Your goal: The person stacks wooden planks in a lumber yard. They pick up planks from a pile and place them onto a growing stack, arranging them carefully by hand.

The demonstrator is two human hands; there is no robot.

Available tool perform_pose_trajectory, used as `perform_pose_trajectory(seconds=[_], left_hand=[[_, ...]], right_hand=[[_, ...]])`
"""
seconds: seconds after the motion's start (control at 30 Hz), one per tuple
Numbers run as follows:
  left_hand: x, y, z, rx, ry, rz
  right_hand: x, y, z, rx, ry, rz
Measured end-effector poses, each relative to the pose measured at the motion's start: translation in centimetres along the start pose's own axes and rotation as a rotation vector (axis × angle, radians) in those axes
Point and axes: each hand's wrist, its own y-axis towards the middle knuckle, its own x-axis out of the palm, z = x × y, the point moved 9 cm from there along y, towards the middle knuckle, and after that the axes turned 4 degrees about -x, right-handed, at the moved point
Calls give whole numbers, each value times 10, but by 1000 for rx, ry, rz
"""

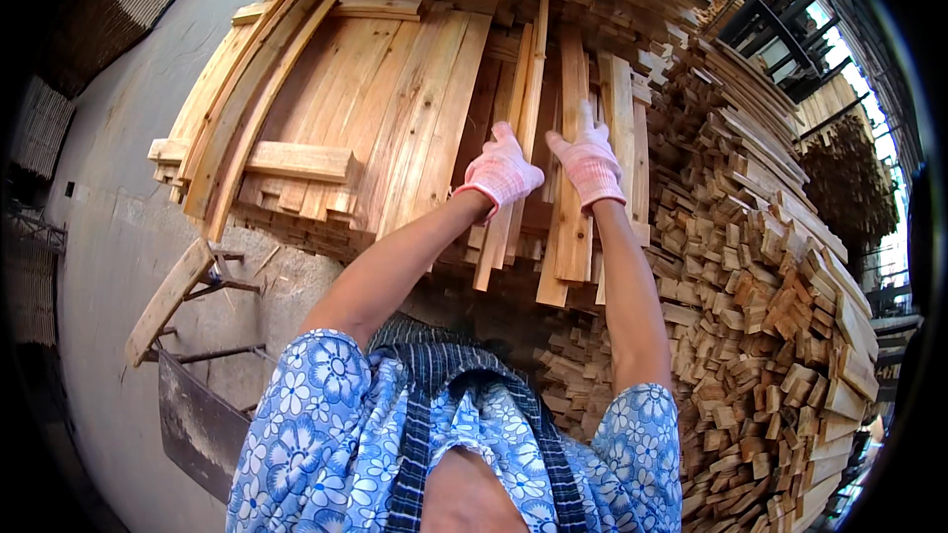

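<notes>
Both of my hands wear pink-and-white knitted gloves and reach forward over a stack of planed boards. My left hand (502, 174) is closed around the narrow wooden slats (534, 69), which stand partly on edge; its fingertips are partly hidden. To its right, my right hand (592, 160) lies along a longer wooden board (573, 232), thumb and forefinger spread apart. That board's near end sticks out toward me over the stack's edge. Wide flat boards (410, 109) lie side by side left of my hands.
Several long boards (237, 109) rest crosswise on a short wood block (301, 160) at the left. A large pile of stacked wood (731, 336) rises at my right, with more behind. A wood-topped metal stand (173, 298) is on the concrete floor (118, 237) at lower left.
</notes>
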Motion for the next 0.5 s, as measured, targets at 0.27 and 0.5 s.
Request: perform_pose_trajectory(seconds=[0.27, 0.5], left_hand=[[20, 31, -28, 134, -654, -250], [10, 20, -21, -18, -331, -295]], right_hand=[[8, 22, 27, -108, 33, 3], [-64, -10, 24, -304, 373, 165]])
